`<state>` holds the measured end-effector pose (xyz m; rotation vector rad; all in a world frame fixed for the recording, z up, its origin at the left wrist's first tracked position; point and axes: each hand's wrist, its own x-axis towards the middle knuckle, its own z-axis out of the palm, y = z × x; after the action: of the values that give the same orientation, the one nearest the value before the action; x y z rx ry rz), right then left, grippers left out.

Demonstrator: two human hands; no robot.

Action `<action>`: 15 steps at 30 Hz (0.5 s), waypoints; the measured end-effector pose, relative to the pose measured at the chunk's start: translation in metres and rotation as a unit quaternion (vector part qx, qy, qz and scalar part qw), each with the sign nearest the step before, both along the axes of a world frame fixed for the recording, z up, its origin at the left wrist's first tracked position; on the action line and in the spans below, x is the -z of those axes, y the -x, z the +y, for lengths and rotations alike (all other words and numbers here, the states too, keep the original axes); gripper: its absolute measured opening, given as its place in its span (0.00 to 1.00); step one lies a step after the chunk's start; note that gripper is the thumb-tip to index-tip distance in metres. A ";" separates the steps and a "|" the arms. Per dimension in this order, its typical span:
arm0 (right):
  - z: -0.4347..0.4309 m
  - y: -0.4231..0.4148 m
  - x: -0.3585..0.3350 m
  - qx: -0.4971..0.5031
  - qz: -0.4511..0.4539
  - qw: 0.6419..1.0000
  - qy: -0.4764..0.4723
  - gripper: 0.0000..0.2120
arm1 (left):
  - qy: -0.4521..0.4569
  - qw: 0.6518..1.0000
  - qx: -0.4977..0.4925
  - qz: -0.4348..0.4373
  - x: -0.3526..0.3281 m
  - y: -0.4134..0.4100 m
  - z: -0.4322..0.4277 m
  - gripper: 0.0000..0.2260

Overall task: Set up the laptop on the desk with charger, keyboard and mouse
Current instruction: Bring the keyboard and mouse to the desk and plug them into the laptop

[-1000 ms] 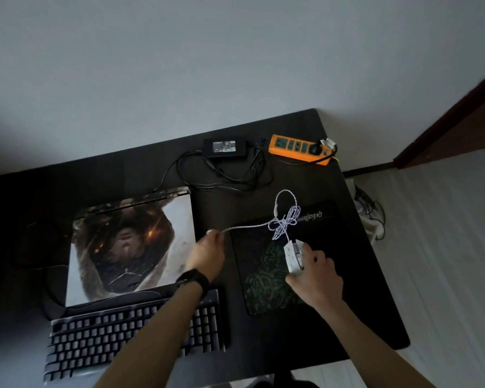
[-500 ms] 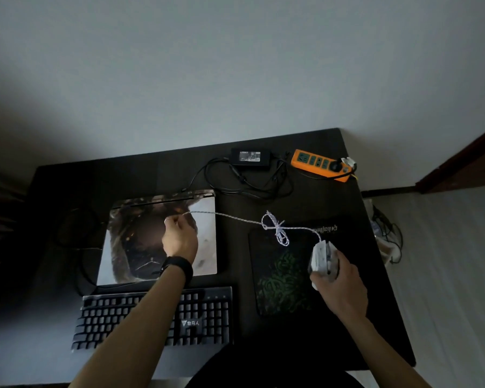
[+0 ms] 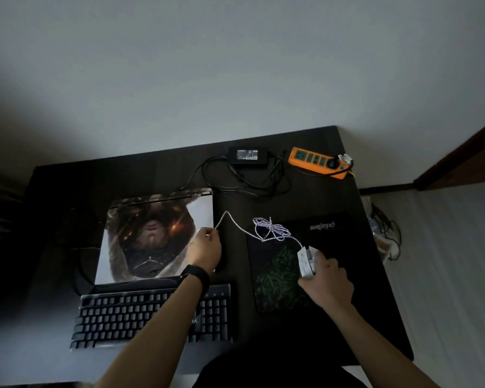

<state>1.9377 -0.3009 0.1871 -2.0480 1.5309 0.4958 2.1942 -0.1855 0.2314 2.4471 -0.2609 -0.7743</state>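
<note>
A closed laptop [image 3: 140, 236] with a picture on its lid lies at the middle left of the black desk [image 3: 375, 317]. A black keyboard [image 3: 118, 317] sits in front of it. My left hand [image 3: 205, 247], over the laptop's right edge, pinches the end of the white braided mouse cable [image 3: 269, 229], which runs in a tangle to the white mouse [image 3: 305, 263]. My right hand [image 3: 326, 281] grips that mouse on the black and green mouse pad [image 3: 277, 284]. The black charger brick [image 3: 247, 155] lies at the back with its cords looped.
An orange power strip [image 3: 318, 162] with a plug in it sits at the desk's back right corner. Cables and a pale object [image 3: 384, 233] lie on the floor right of the desk. A grey wall stands behind the desk, a dark wooden door frame at far right.
My left hand carried the cable end left over the laptop lid, then back right to the lid's edge, so the cable is slack. The right hand stays on the mouse.
</note>
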 end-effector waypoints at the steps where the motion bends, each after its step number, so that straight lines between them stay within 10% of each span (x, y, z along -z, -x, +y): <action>1: 0.001 -0.002 0.001 -0.007 0.005 1.000 0.004 0.38 | -0.009 1.000 0.023 0.007 0.002 0.005 0.000 0.12; 9: 0.017 -0.021 -0.003 -0.046 -0.096 0.988 0.108 0.32 | -0.060 0.961 0.259 0.074 0.009 0.007 0.012 0.22; 12: 0.031 -0.066 -0.018 0.015 -0.329 0.938 -0.109 0.21 | -0.027 0.948 0.270 0.164 0.005 0.001 0.023 0.17; 15: 0.043 -0.105 -0.020 0.060 -0.368 0.891 -0.260 0.15 | 0.017 0.952 0.223 0.208 0.002 -0.009 0.030 0.16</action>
<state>2.0425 -0.2583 0.2073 -1.4508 0.9190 0.0366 2.2029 -0.1556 0.2294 2.1429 -0.6673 -1.4386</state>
